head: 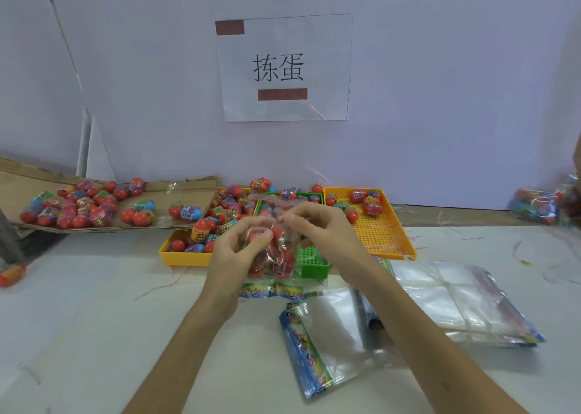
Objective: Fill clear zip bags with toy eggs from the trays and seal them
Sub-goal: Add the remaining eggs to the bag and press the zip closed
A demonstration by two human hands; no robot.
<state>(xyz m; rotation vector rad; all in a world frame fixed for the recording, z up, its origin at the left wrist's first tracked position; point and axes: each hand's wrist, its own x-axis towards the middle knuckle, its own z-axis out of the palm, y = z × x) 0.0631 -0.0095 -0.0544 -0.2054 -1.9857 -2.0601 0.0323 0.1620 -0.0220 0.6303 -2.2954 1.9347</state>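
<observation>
Clear zip bag [279, 262]: 1 | left hand [232, 253], right hand [327, 231] pinching | trays [380, 234]: 3

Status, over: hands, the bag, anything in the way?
Left hand and right hand both pinch the zip bag near its top. Bag holds several toy eggs, held up near the green tray; seal unclear. Nothing blocking the hands.

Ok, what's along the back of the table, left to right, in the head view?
Cardboard sheet → left yellow tray → green tray → right yellow tray → filled bags
</observation>
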